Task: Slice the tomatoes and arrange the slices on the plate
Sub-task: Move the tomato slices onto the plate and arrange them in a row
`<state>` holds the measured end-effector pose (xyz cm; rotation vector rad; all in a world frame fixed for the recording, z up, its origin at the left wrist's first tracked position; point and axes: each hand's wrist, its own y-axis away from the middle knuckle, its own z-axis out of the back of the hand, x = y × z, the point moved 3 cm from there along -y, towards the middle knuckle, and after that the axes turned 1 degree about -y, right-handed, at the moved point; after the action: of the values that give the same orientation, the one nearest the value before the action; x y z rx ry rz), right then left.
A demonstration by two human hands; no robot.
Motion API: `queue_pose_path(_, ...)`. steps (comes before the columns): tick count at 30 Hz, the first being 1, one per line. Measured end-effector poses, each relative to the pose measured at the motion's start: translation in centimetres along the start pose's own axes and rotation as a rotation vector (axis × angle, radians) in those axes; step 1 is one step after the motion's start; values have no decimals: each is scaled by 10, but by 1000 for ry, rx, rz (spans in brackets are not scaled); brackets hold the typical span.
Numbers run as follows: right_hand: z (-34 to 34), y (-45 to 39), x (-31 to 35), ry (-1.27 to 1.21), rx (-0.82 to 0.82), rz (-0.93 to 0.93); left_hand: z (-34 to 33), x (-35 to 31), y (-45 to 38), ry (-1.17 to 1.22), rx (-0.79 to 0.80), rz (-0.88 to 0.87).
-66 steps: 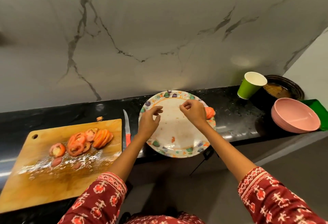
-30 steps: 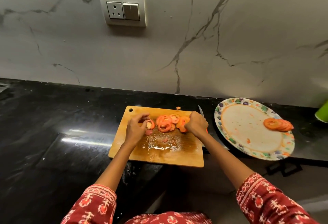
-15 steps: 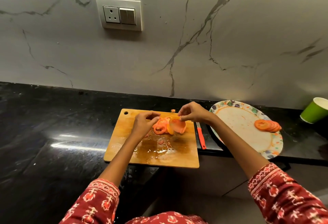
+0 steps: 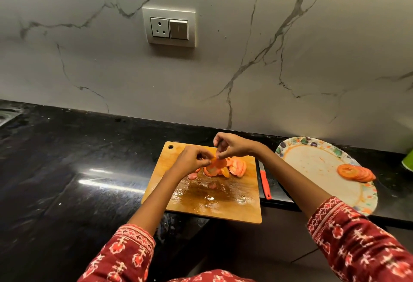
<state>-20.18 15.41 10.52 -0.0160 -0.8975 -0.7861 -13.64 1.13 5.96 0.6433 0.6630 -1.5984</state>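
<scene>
Both hands have drawn closer together over the cutting board since half a second ago, and the camera has swung a little left. From the head view, the left hand and right hand each pinch the edge of one tomato slice, lifted just above the cut pile; whether they hold one slice or several stacked is hard to tell. Well to the right of the right hand, the plate carries a fanned row of slices. A red-handled knife lies between board and plate. Slicing looks finished; gathering for transfer is in hand. Next, the slices need carrying rightward and laying beside the row, gently, since they are wet and limp.
</scene>
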Motion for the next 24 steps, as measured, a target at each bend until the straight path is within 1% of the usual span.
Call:
queue_pose_path(2,0,-2,-1,-9,-59,12,1,4,-1,-19,-24,37)
queue_pose_path(4,3,-1,-7,-5,-175,11,2,10,0,9,-83,80)
queue_pose_path(6,5,0,-19,53,-291,-17,5,17,3,54,-169,121)
queue_pose_path(7,4,1,-25,109,-321,-39,6,20,5,82,-211,142)
queue_pose_path(8,2,1,-31,174,-317,-56,7,23,6,115,-243,165)
queue_pose_path(9,-2,0,-36,243,-281,-68,7,25,6,156,-258,187)
queue_pose_path(12,-23,-2,-42,446,-110,-81,6,28,7,278,-252,221)
queue_pose_path(13,-29,-3,-44,506,-85,-79,5,29,7,315,-247,228)
queue_pose_path(15,-38,-6,-48,609,-92,-80,2,31,8,389,-244,244)
queue_pose_path(17,-41,-7,-50,658,-139,-78,1,33,8,417,-243,249)
queue_pose_path(20,-39,-8,-52,676,-157,-80,1,36,8,417,-247,257)
queue_pose_path(24,-37,-8,-56,653,-114,-91,0,42,6,422,-254,268)
